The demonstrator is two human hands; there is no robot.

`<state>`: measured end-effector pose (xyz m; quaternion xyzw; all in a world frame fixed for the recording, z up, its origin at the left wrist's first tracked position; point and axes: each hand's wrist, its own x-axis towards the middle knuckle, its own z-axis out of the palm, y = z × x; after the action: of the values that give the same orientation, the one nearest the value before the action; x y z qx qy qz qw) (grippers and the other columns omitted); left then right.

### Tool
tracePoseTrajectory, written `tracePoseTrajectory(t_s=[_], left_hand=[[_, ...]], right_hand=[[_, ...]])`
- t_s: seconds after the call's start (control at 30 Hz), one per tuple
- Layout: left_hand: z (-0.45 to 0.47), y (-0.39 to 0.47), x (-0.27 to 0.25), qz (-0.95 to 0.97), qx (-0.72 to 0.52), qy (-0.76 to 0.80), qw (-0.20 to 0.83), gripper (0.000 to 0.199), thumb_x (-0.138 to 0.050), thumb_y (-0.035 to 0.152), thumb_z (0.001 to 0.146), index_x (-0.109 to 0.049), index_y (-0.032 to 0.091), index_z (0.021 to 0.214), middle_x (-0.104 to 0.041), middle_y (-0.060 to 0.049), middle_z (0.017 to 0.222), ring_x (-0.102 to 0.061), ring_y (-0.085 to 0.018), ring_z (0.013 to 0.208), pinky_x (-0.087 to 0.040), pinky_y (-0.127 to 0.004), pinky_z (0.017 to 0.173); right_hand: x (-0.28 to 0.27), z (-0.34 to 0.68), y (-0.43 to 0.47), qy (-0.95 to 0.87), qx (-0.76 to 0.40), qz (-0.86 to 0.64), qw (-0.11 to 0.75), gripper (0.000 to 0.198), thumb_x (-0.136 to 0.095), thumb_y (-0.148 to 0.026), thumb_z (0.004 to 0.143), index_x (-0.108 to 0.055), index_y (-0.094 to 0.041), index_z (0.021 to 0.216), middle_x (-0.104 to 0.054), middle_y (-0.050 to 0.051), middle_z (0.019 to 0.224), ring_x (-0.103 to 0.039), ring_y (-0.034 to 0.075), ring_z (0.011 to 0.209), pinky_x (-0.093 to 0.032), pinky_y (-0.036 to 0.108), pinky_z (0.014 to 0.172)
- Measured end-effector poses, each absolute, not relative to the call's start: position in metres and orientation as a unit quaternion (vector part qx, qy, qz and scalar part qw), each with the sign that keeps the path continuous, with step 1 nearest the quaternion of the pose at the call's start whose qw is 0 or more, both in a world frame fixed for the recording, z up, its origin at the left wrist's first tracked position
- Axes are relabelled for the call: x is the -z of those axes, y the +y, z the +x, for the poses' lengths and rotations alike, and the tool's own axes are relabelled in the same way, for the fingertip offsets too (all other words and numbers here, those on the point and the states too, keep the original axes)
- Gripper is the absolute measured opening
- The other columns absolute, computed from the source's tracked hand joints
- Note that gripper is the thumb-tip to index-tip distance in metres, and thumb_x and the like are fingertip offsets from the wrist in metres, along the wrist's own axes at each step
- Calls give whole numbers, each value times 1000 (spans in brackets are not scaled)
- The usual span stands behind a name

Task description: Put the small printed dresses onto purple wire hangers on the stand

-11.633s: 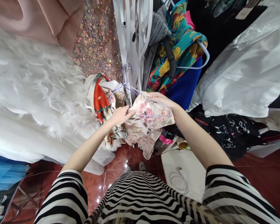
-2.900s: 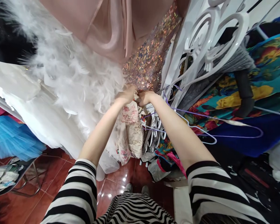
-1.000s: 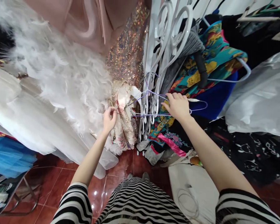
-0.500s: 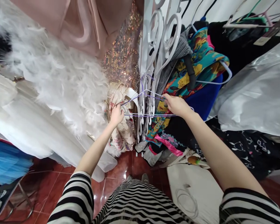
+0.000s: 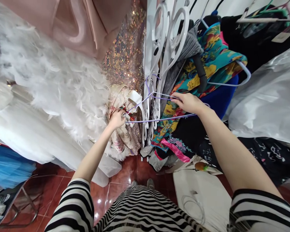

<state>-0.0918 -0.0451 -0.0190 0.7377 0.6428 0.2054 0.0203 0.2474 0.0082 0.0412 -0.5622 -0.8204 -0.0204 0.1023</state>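
Observation:
Purple and white wire clothes hangers [image 5: 148, 120] stretch between my two hands, one lying close over the other. My left hand [image 5: 117, 118] is closed on their left end, beside a cream floral garment [image 5: 120, 93]. My right hand [image 5: 188, 102] grips the upper right arm of the hangers, in front of a teal floral garment [image 5: 209, 69]. The hooks point away from me, toward a white scrollwork rack [image 5: 164, 61]. How many hangers there are, I cannot tell.
White feathery clothing [image 5: 72, 83] and a pink satin garment [image 5: 70, 25] hang at left, near a sequined dress [image 5: 127, 48]. Dark clothes and a white plastic-covered bundle [image 5: 263, 100] hang at right. A white board with a coiled cable [image 5: 193, 206] lies on the red tiled floor [image 5: 122, 170].
My left hand has shifted slightly left and down, my right hand slightly right. The hangers have moved with them, and their lower bars now slope up to the right and lie closer together.

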Motion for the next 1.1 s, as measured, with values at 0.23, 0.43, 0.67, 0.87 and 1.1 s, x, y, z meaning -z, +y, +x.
tracePoseTrajectory(t_s=[0.23, 0.43, 0.67, 0.87, 1.1], left_hand=[[-110, -54, 11, 794, -172, 571, 120, 15, -47, 24, 82, -62, 21, 79, -68, -5, 85, -66, -23, 92, -53, -37, 94], [-108, -66, 7, 788, -195, 552, 191, 19, -50, 39, 86, -58, 21, 87, -68, -4, 92, -63, -21, 89, -53, -34, 88], [-101, -70, 12, 776, -137, 603, 127, 17, -59, 34, 81, -50, 24, 71, -59, -2, 68, -62, -22, 76, -50, -33, 78], [-102, -72, 15, 716, -207, 626, 230, 19, -55, 29, 76, -55, 21, 59, -54, 2, 57, -58, -17, 63, -47, -28, 68], [-122, -87, 25, 651, -362, 634, 208, 20, -59, 28, 74, -70, 18, 86, -67, 1, 74, -62, -15, 69, -54, -26, 68]], right_hand=[[-36, 263, 39, -875, -86, -450, 155, 22, -48, -41, 89, -55, -25, 76, -60, 0, 69, -56, 19, 65, -41, 28, 64], [-33, 264, 56, -874, -135, -439, 160, 37, -46, -53, 88, -43, -25, 64, -47, -2, 59, -46, 16, 58, -36, 28, 59], [-41, 261, 49, -881, -148, -426, 143, 41, -48, -60, 87, -44, -24, 66, -47, -2, 60, -46, 15, 61, -36, 27, 60], [-48, 264, 43, -878, -161, -432, 130, 38, -51, -56, 87, -47, -24, 67, -50, -2, 61, -49, 16, 63, -38, 27, 61], [-32, 251, 31, -881, -156, -418, 155, 32, -48, -45, 89, -44, -25, 64, -51, -1, 59, -51, 16, 62, -38, 27, 61]])
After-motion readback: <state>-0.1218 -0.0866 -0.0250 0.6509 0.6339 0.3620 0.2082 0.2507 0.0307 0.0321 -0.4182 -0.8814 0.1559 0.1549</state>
